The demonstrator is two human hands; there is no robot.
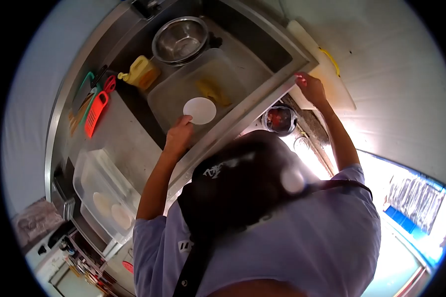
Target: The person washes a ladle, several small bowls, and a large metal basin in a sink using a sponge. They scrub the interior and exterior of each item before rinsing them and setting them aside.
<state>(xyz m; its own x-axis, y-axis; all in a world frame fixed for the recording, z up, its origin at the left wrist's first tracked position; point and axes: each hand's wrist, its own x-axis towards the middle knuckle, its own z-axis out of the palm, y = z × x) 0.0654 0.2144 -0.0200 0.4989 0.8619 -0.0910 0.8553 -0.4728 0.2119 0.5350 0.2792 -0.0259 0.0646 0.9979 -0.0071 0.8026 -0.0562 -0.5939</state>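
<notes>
In the head view, the left hand (179, 134) pinches the rim of a smooth, round white dish (199, 110) near centre, against a translucent plastic tub (171, 94) holding a murky yellow item (212, 92). The right hand (310, 86), upper right, is curled; whether it grips anything cannot be told.

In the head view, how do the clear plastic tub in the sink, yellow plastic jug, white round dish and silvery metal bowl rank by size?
1. Clear plastic tub
2. Silvery metal bowl
3. Yellow plastic jug and white round dish: too alike to rank
</notes>
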